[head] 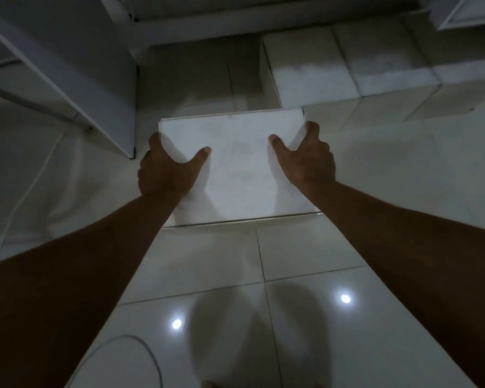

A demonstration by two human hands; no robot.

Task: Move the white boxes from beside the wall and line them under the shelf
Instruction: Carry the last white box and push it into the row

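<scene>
A white box (240,163) sits in the middle of the view over the tiled floor, its flat top facing me. My left hand (165,169) grips its left side, thumb lying on the top. My right hand (308,156) clasps its right side the same way. Whether the box rests on the floor or hangs just above it I cannot tell. Behind it to the right, three white boxes (345,60) stand side by side in a row beneath the shelf (196,15). A gap of bare floor (199,77) lies left of that row.
A white cabinet panel (101,88) stands upright at the left, close to the held box. A thin white cable (25,191) runs over the floor at the left and loops at the bottom. Glossy tiles (221,275) with two light reflections spread towards me.
</scene>
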